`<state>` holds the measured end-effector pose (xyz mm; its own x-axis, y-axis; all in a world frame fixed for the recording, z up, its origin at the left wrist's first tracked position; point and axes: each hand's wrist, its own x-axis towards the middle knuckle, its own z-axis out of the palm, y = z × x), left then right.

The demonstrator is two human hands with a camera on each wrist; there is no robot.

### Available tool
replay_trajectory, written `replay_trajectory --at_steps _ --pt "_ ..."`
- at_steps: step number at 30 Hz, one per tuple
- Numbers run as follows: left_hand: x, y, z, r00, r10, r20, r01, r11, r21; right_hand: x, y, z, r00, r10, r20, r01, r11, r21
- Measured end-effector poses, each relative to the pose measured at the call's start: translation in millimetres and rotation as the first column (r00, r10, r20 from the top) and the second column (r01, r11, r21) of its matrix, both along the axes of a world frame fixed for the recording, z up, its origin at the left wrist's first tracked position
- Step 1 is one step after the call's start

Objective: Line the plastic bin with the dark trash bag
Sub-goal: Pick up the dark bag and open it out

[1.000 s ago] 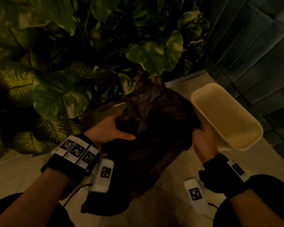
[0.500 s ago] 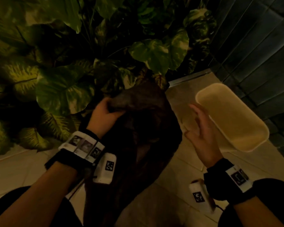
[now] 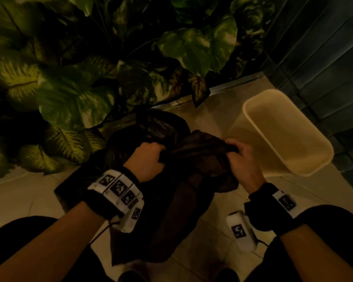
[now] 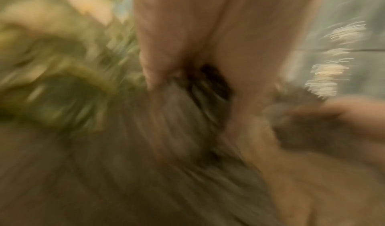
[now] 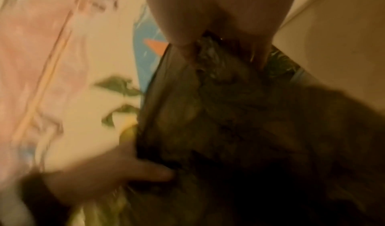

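The dark trash bag [image 3: 194,159] hangs crumpled between my hands above the tiled floor. My left hand [image 3: 149,159] grips its upper edge on the left, and my right hand [image 3: 239,153] grips the same edge on the right. The cream plastic bin [image 3: 289,153] stands tilted just right of my right hand, its mouth open and nothing in it. The left wrist view is badly blurred but shows my fingers [image 4: 160,61] pinching the bag [image 4: 177,130]. In the right wrist view my fingers [image 5: 183,36] pinch the bag [image 5: 229,122], with the bin wall [image 5: 333,40] close by.
A mass of large green leaves [image 3: 73,98] fills the left and back. A dark slatted wall [image 3: 324,58] rises at the right behind the bin. Pale floor tiles [image 3: 202,261] lie below the bag, and my knees frame the bottom corners.
My right hand, which had let go and hung open half a second ago, now grips the bag again. My left hand has drawn nearer, bunching the bag's edge between both hands.
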<state>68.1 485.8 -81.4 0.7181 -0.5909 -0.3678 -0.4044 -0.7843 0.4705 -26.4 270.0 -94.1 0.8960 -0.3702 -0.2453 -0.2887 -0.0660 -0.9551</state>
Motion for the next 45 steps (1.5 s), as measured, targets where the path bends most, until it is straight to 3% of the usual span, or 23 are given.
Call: replay_trajectory --at_steps 4,6,8,11,13,15,18,21,22,23,25,26,27,29,30,33,36,38,39,41,42,43,45 --pt "29.9 9.1 -14.8 0.898 0.408 -0.166 -0.440 0.848 -0.298 1.7 7.1 10.2 0.984 0.171 -0.055 -0.167 0.983 0.073" --pt "34.2 7.7 -12.2 0.857 0.399 -0.326 -0.511 0.738 -0.439 0.5 18.1 13.6 0.946 0.297 -0.126 -0.264 0.937 0.230" --pt "32.9 7.0 -8.3 0.905 0.212 -0.370 -0.345 0.873 -0.345 -0.2 21.3 17.2 0.860 0.442 -0.256 -0.328 0.862 0.386" --pt "36.3 20.4 -4.8 0.936 0.010 -0.353 0.040 0.990 0.134 -5.8 7.5 6.2 0.612 0.641 -0.464 -0.646 0.743 0.176" --pt "41.7 27.3 2.2 0.990 0.091 -0.110 -0.078 0.990 0.116 -7.2 2.6 0.3 0.753 0.498 -0.429 -0.607 0.778 -0.162" --pt "36.3 20.7 15.6 0.922 0.314 0.229 -0.228 0.914 -0.335 -5.5 0.1 2.2 0.979 0.177 -0.105 -0.202 0.925 -0.322" --pt "22.8 -0.9 44.4 0.857 0.356 0.372 0.073 0.631 -0.772 6.5 -10.0 24.3 0.927 0.025 0.374 0.139 0.904 -0.405" --pt "17.2 3.8 24.5 0.958 0.115 0.262 0.076 0.779 -0.622 6.1 -15.0 9.2 0.964 0.256 0.071 -0.147 0.737 -0.660" --pt "14.9 12.1 10.2 0.995 -0.036 0.096 0.073 0.906 -0.417 -2.0 -9.7 -2.6 0.907 0.348 -0.238 -0.419 0.682 -0.599" --pt "9.4 19.6 -4.7 0.978 -0.175 -0.115 0.165 0.982 -0.095 -12.5 2.1 -12.2 0.668 0.469 -0.578 -0.734 0.543 -0.408" --pt "-4.3 32.7 -33.1 0.853 -0.253 -0.456 0.416 0.858 0.302 -32.6 18.3 -32.1 0.115 0.624 -0.773 -0.979 0.202 0.018" --pt "-9.1 36.4 -39.6 0.832 -0.273 -0.482 0.447 0.846 0.292 -36.6 19.8 -33.0 0.062 0.638 -0.767 -0.987 0.154 0.049" --pt "-7.2 36.9 -38.7 0.849 -0.278 -0.449 0.403 0.891 0.211 -32.3 13.9 -29.5 0.165 0.652 -0.740 -0.963 0.269 0.023" --pt "7.9 34.2 -22.1 0.979 -0.038 -0.200 0.024 0.997 -0.071 -17.4 -5.7 -20.7 0.707 0.477 -0.522 -0.634 0.754 -0.169" --pt "16.5 30.7 -7.8 0.984 0.172 -0.043 -0.177 0.937 -0.300 -10.2 -13.5 -8.6 0.905 0.285 -0.316 -0.375 0.886 -0.273" --pt "15.6 15.9 49.7 0.843 0.510 0.169 -0.153 0.530 -0.834 -6.9 -22.6 35.3 0.948 -0.032 0.316 0.125 0.953 -0.278" --pt "4.2 -2.2 64.6 0.882 0.398 -0.253 -0.362 0.228 -0.904 -8.0 -18.7 59.7 0.900 0.146 0.410 0.154 0.774 -0.614" --pt "-1.5 5.6 41.7 0.957 0.200 -0.211 -0.290 0.661 -0.692 -13.0 -13.1 45.9 0.950 0.297 -0.099 -0.269 0.613 -0.743" --pt "-2.0 15.1 21.5 0.980 0.013 -0.198 -0.091 0.916 -0.392 -19.2 -7.7 29.7 0.802 0.366 -0.472 -0.597 0.519 -0.611" --pt "-4.5 35.0 -13.3 0.928 -0.162 -0.335 0.260 0.926 0.274 -33.5 2.1 5.3 0.329 0.434 -0.838 -0.922 0.338 -0.188" --pt "-3.1 40.6 -23.2 0.903 -0.170 -0.395 0.313 0.889 0.333 -37.5 4.0 -4.3 0.238 0.457 -0.857 -0.947 0.307 -0.099" --pt "0.9 40.6 -25.9 0.894 -0.172 -0.413 0.300 0.915 0.268 -36.6 2.3 -6.1 0.269 0.489 -0.830 -0.930 0.356 -0.092" --pt "9.7 29.8 -17.0 0.943 -0.058 -0.327 0.047 0.998 -0.042 -26.1 -8.4 -7.7 0.566 0.481 -0.670 -0.774 0.591 -0.229"
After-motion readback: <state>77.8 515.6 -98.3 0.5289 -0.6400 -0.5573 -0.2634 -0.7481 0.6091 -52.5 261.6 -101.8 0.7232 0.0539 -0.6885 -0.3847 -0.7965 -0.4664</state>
